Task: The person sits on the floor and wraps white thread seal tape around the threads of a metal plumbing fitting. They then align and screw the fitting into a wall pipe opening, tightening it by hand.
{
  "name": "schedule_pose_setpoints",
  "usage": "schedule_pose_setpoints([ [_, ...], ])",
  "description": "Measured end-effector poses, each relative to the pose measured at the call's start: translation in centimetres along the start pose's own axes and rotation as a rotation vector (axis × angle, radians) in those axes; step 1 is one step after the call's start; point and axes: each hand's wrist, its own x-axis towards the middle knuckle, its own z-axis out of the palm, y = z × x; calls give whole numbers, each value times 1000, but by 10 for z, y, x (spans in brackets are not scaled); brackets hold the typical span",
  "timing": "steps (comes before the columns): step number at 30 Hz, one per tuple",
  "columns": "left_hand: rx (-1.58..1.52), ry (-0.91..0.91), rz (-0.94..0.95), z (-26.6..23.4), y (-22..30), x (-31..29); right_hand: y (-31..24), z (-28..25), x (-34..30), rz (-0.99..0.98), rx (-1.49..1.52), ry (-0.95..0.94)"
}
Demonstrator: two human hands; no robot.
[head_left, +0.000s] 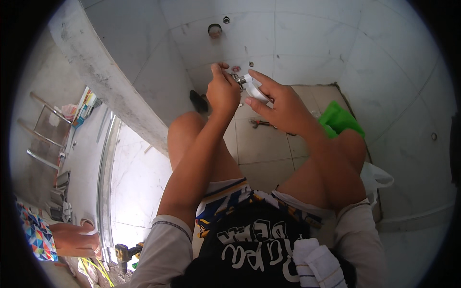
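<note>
My left hand [224,90] is closed, its fingers gripping a small chrome pipe fitting [242,80] in front of the tiled wall. White tape [248,77] wraps the fitting's right end. Close beside it, my right hand [283,106] pinches a white roll of thread seal tape [258,92] between thumb and fingers. The roll almost touches the fitting. Part of the fitting is hidden behind my left fingers.
Below my hands, a wrench [261,124] lies on the floor tiles near a green cloth or bag [338,119]. Capped pipe outlets [214,31] sit in the wall. A white plastic bag [376,177] is at right. At lower left are a drill [126,254] and another person's leg [74,240].
</note>
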Motion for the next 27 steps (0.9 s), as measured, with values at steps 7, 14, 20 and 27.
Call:
schedule_pose_setpoints([
  [7,75,-115,259,9,7,-14,4,-27,3,-96,467,90],
  [14,-52,-135,541,14,8,-27,27,-42,19,-53,584,313],
  [20,-143,-254,542,11,10,-34,54,-35,37,145,568,356],
  [27,-423,-189,291,7,8,-27,76,-2,45,280,431,275],
])
